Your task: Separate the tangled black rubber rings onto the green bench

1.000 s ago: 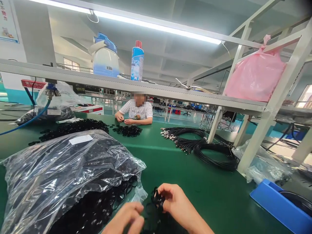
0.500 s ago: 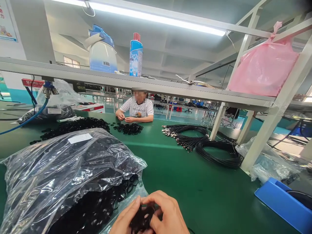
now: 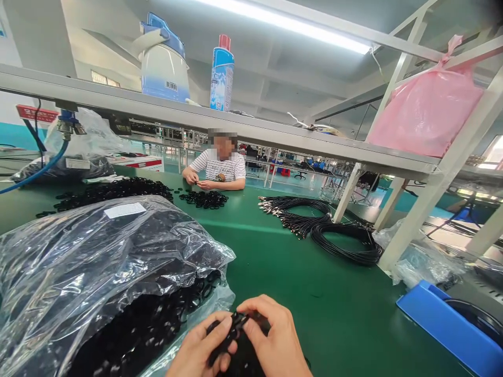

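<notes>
Close to the table's near edge, my left hand is closed around a small clump of black rings. My right hand meets it from the right, thumb and forefinger pinching a black ring at the clump's upper end. More black pieces show dimly below the hands. To the left lies a big clear plastic bag with a white label, its open side spilling loose black rings towards my left hand.
Coiled black cables lie on the green table. A blue bin is at right. Across sits a person in a striped shirt, near ring piles. Overhead, a shelf carries a jug, a spray can and a pink bag.
The hands have shifted slightly apart, opening the view of the black rings between them. My right thumb and forefinger now pinch at the clump's top. The camera view has tilted slightly.
</notes>
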{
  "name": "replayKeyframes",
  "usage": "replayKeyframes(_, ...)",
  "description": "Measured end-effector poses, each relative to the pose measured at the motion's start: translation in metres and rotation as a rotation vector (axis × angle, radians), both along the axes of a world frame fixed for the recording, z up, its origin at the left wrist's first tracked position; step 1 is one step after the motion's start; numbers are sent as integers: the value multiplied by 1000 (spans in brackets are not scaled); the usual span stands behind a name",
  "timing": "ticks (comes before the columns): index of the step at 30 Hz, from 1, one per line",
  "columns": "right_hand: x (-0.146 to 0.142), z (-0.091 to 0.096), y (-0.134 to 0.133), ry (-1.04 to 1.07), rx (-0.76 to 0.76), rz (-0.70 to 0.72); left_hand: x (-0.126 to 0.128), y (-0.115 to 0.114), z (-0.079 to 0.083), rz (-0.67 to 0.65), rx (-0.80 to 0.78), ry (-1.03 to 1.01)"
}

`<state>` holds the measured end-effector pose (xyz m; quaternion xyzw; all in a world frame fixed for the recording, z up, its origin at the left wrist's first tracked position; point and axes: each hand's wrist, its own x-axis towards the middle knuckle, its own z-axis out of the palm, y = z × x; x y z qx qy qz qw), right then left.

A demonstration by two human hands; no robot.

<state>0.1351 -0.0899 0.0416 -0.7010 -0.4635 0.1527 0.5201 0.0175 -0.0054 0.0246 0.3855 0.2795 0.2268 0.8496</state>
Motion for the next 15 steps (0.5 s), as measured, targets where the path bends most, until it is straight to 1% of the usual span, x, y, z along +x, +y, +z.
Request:
replayKeyframes(2, 4, 0, -1, 26, 23, 3, -2, 5, -1, 28, -13, 31)
replayKeyframes(5, 10, -2, -2, 71, 4, 0, -4, 10, -3, 23, 21, 31)
replayKeyframes(9, 14, -9, -1, 69, 5, 73, -3, 10, -5, -4, 55, 61)
replayKeyframes(12, 13, -14, -1, 29, 20, 100, -3, 6, 0, 21, 67, 117)
replayKeyframes(13, 13, -15, 0, 48, 17, 91, -3, 5, 2, 32, 70, 129)
replayKeyframes(15, 12, -18, 1, 151, 7, 64, -5, 3, 5, 16, 81, 148)
